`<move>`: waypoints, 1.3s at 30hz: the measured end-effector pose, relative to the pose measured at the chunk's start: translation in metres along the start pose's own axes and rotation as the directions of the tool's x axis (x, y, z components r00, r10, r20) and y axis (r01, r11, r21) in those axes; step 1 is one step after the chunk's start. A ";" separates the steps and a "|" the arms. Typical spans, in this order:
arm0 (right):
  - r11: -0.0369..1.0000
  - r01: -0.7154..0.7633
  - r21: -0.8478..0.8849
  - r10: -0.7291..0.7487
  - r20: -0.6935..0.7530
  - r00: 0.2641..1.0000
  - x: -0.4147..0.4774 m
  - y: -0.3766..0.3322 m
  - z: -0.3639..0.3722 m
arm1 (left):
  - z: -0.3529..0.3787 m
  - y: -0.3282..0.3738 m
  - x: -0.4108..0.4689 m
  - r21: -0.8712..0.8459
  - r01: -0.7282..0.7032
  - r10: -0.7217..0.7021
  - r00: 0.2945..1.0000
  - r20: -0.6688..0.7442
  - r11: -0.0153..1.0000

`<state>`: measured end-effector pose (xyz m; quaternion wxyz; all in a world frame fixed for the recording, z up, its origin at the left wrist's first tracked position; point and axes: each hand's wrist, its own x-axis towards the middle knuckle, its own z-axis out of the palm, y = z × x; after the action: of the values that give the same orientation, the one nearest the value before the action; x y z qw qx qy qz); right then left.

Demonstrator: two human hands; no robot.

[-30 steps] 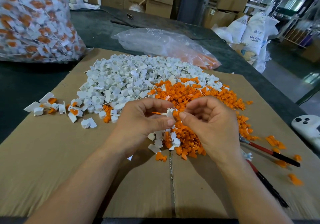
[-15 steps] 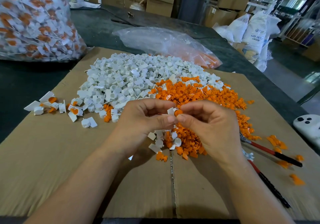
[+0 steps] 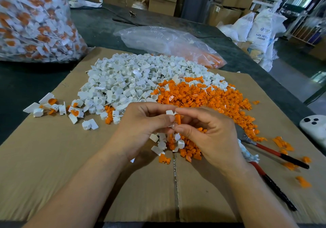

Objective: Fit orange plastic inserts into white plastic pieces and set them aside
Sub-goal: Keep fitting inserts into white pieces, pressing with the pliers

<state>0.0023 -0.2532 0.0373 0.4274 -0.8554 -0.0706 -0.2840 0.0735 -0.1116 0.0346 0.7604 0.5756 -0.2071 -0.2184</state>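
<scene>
A white piece (image 3: 170, 112) is pinched between thumb and forefinger of the left hand (image 3: 141, 123) and held up over the near edge of the heaps. Against it an orange insert (image 3: 177, 118) is gripped by the curled fingers of the right hand (image 3: 208, 136), the two parts touching. The fitting step is judged to be in hand (the insert does not look fully seated, though the joint is partly hidden by fingertips). A firm push is called for next, with the insert lined up to its socket. The joined part can then be laid with the finished ones (image 3: 53, 106) at the left of the cardboard (image 3: 53, 166). Plenty is left: a white pile (image 3: 134, 79) and an orange pile (image 3: 202, 97) lie just beyond.
</scene>
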 end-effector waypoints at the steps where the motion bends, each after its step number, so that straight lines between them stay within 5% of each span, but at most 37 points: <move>1: 0.999 0.025 -0.028 -0.025 -0.009 1.000 0.000 0.001 0.000 | 0.000 0.000 0.000 0.008 0.001 -0.001 1.000 0.002 1.000; 12: 0.969 0.153 -0.196 -0.167 -0.060 0.984 0.003 0.002 -0.009 | -0.001 -0.002 0.000 -0.077 0.078 -0.063 0.981 0.182 0.994; 39: 0.970 0.081 -0.230 -0.062 0.089 0.994 0.007 -0.003 -0.019 | 0.000 -0.002 -0.003 -0.020 0.034 -0.031 0.988 0.151 0.999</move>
<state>-0.0010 -0.2668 0.0515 0.3102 -0.9074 -0.0846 -0.2707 0.0713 -0.1106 0.0326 0.7453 0.5522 -0.2519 -0.2759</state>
